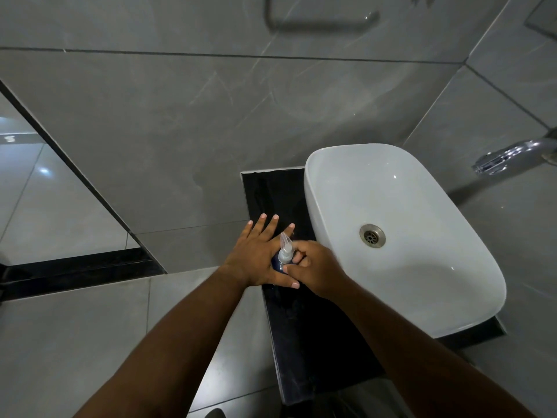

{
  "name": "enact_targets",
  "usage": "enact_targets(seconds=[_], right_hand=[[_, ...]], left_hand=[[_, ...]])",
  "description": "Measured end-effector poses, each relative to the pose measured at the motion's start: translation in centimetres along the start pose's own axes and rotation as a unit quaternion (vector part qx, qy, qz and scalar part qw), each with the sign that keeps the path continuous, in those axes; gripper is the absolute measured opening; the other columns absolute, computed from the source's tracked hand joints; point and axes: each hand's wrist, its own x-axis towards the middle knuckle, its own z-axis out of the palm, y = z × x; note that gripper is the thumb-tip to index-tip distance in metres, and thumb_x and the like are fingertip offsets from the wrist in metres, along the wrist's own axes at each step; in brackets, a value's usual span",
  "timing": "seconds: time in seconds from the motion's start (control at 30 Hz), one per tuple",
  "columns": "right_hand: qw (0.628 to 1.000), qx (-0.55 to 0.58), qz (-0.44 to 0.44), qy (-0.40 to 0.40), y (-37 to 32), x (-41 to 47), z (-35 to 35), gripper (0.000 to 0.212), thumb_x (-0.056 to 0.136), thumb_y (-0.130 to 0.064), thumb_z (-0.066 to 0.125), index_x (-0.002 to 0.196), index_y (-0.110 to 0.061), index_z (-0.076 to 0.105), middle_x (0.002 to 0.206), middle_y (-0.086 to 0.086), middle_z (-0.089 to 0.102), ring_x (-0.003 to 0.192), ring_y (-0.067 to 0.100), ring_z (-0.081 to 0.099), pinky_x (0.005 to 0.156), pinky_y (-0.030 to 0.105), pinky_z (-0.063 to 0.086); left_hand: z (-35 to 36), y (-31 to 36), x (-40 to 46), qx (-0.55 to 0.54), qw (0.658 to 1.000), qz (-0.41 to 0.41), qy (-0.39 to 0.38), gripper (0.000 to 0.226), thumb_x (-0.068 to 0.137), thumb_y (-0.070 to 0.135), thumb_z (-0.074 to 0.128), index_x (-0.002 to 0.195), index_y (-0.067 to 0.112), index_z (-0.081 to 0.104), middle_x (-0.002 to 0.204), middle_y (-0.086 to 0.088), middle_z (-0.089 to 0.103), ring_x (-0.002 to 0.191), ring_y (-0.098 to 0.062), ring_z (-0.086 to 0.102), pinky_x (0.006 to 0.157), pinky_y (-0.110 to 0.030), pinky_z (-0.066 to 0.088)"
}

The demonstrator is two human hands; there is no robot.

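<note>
Could tip the pump bottle (284,253), standing on the narrow black desk (301,342) just beside the sink (422,282), if pressed off-centre, right hand (316,270) fingers curled round it, left hand (256,254) spread flat, holding nothing, by the spout.

The pump bottle (284,252) is standing on the counter (301,342), just left of the basin (428,191), which is sitting on the same counter. The left hand (256,257) is lying spread at the bottle's left, the right hand (318,267) is curling around it from the right. The tap (509,156) is jutting out to the right of the basin.
</note>
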Motion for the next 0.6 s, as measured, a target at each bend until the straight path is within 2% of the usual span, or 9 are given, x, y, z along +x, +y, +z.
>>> enact_targets(seconds=[0.07, 0.1, 0.17, 0.27, 0.3, 0.37, 0.43, 0.53, 0.6], right_hand=[[0.999, -0.008, 0.015, 0.032, 0.0, 0.2, 0.1, 0.026, 0.079, -0.026, 0.076, 0.099, -0.009, 0.069, 0.088, 0.008, 0.072, 0.077, 0.022, 0.067, 0.075, 0.04, 0.061], [0.999, -0.009, 0.022, 0.042, 0.1, 0.2, 0.0, 0.03, 0.077, -0.028, 0.078, 0.097, -0.008, 0.068, 0.088, 0.008, 0.073, 0.077, 0.022, 0.068, 0.075, 0.038, 0.061], [1.0, 0.007, 0.008, 0.028, 0.2, 0.2, -0.1, 0.04, 0.073, -0.031, 0.081, 0.103, -0.01, 0.066, 0.093, 0.007, 0.073, 0.081, 0.022, 0.069, 0.076, 0.034, 0.06], [1.0, 0.015, -0.026, 0.0, 0.5, 0.3, -0.2, 0.045, 0.079, -0.024, 0.076, 0.121, -0.01, 0.063, 0.108, 0.008, 0.072, 0.095, 0.021, 0.068, 0.087, 0.034, 0.059], [1.0, 0.005, -0.018, 0.005, 0.7, 0.4, -0.2, 0.041, 0.081, -0.022, 0.075, 0.118, -0.009, 0.065, 0.106, 0.009, 0.072, 0.093, 0.021, 0.068, 0.085, 0.033, 0.058], [0.999, -0.004, 0.019, 0.029, 1.0, 0.6, 0.0, 0.031, 0.079, -0.025, 0.078, 0.102, -0.007, 0.069, 0.093, 0.01, 0.073, 0.08, 0.022, 0.068, 0.069, 0.024, 0.055], [0.998, 0.008, 0.052, 0.043, 1.2, 0.6, 0.3, 0.031, 0.075, -0.03, 0.08, 0.092, -0.009, 0.065, 0.084, 0.008, 0.071, 0.072, 0.022, 0.067, 0.061, 0.021, 0.051], [0.998, 0.058, 0.033, 0.017, 1.3, 0.3, 0.6, 0.042, 0.075, -0.028, 0.08, 0.111, -0.018, 0.062, 0.098, 0.002, 0.072, 0.084, 0.018, 0.068, 0.074, 0.026, 0.057], [0.998, 0.065, 0.011, -0.002, 1.4, 0.3, 0.7, 0.039, 0.08, -0.022, 0.075, 0.116, -0.018, 0.064, 0.101, 0.004, 0.074, 0.089, 0.018, 0.069, 0.082, 0.032, 0.06]], left_hand=[[0.0, 0.1, 0.0, -0.004, 1.0, -0.003, 0.001, 0.12, 0.057, 0.099, 0.038, 0.152, 0.039, -0.004, 0.164, -0.009, -0.003, 0.148, -0.03, -0.017, 0.116, -0.05, -0.012], [0.0, 0.1, 0.0, -0.006, 1.0, -0.005, 0.001, 0.119, 0.057, 0.099, 0.038, 0.152, 0.039, -0.003, 0.164, -0.009, -0.003, 0.148, -0.029, -0.018, 0.115, -0.049, -0.013], [0.0, 0.0, -0.1, -0.008, 1.0, -0.005, 0.002, 0.12, 0.057, 0.099, 0.039, 0.152, 0.04, -0.002, 0.164, -0.009, -0.003, 0.147, -0.029, -0.018, 0.115, -0.049, -0.014], [0.0, 0.1, 0.0, -0.009, 1.0, -0.004, 0.003, 0.12, 0.057, 0.098, 0.04, 0.153, 0.04, -0.002, 0.164, -0.009, -0.002, 0.147, -0.03, -0.018, 0.115, -0.048, -0.014], [0.0, 0.1, 0.0, -0.008, 1.0, -0.004, 0.001, 0.12, 0.057, 0.098, 0.04, 0.153, 0.039, -0.002, 0.164, -0.009, -0.003, 0.147, -0.03, -0.018, 0.115, -0.049, -0.014], [0.0, 0.2, 0.0, -0.004, 1.0, -0.007, -0.002, 0.12, 0.058, 0.099, 0.038, 0.153, 0.038, -0.002, 0.164, -0.009, -0.003, 0.147, -0.029, -0.019, 0.115, -0.05, -0.013], [0.0, 0.2, 0.0, -0.001, 1.0, -0.008, -0.004, 0.12, 0.057, 0.099, 0.038, 0.152, 0.038, -0.003, 0.164, -0.009, -0.004, 0.147, -0.029, -0.019, 0.115, -0.05, -0.013], [-0.1, 0.3, -0.1, -0.005, 1.0, -0.008, 0.002, 0.121, 0.057, 0.098, 0.041, 0.153, 0.038, -0.002, 0.164, -0.01, -0.002, 0.147, -0.03, -0.017, 0.115, -0.05, -0.013], [-0.2, 0.3, -0.2, -0.005, 1.0, -0.008, 0.001, 0.121, 0.058, 0.097, 0.044, 0.153, 0.038, -0.001, 0.164, -0.01, -0.002, 0.148, -0.031, -0.016, 0.115, -0.05, -0.013]])
